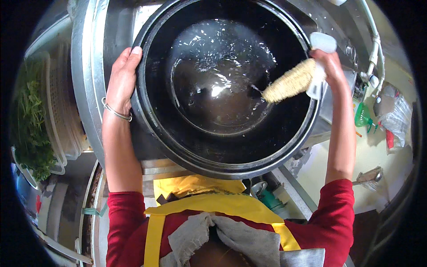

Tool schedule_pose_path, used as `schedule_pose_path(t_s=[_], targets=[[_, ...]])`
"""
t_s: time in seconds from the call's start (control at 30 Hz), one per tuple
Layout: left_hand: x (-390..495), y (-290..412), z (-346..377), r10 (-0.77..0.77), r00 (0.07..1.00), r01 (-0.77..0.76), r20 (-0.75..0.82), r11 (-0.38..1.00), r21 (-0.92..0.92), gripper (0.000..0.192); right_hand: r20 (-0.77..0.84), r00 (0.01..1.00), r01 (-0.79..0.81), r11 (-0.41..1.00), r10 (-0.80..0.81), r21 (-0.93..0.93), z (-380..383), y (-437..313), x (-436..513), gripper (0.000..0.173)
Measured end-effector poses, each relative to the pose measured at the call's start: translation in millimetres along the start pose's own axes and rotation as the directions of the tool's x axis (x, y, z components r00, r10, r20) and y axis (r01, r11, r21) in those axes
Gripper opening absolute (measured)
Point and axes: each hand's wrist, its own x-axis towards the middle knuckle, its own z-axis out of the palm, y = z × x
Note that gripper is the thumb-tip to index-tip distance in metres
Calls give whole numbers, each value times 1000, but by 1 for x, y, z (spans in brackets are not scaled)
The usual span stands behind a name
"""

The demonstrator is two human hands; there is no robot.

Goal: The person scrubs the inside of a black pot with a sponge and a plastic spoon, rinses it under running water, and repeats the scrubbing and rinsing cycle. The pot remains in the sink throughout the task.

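Observation:
A large round black basin (230, 147) rests at a metal sink and holds some water, with bright ripples on its surface. My left hand (125, 73) grips the basin's left rim, thumb on top, with a metal bangle (116, 110) at the wrist. At the right rim is my right hand (325, 65), closed around a white plastic handle. From it a pale fibrous scrub brush (292, 81) points down and left over the inside wall of the basin, its tip near the water's edge. Part of the right fingers is hidden behind the handle.
Leafy greens (31, 123) lie beside clear plastic containers (61, 100) at the left. The sink's metal edge (88, 83) curves past my left arm. On the right are white pipes (375, 50), a green spray bottle (363, 115), a plastic bag (397, 113) and a metal ladle (377, 175).

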Motion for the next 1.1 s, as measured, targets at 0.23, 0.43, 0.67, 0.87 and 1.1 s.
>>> schedule_pose_path(t_s=[0.23, 0.43, 0.67, 0.87, 1.1], targets=[[-10, 17, -8, -119, 992, 118, 31, 852, -509, 11, 54, 998, -19, 1000, 18, 14, 33, 5, 38, 20], [2, -12, -19, -62, 991, 94, 120, 955, -283, 18, 165, 986, 20, 968, 22, -251, -24, -61, 13, 39], [3, -76, 28, -164, 934, 172, 317, 985, 4, 32, 111, 989, 130, 951, -103, -280, -96, -123, -34, 44], [-20, -128, 69, -333, 844, 302, 421, 943, 140, 37, 63, 995, 90, 954, -75, -285, -67, -174, -81, 42], [-60, -83, 85, -514, 698, 404, 498, 857, 320, 52, -21, 987, 124, 840, -158, -528, -58, -195, -58, 40]])
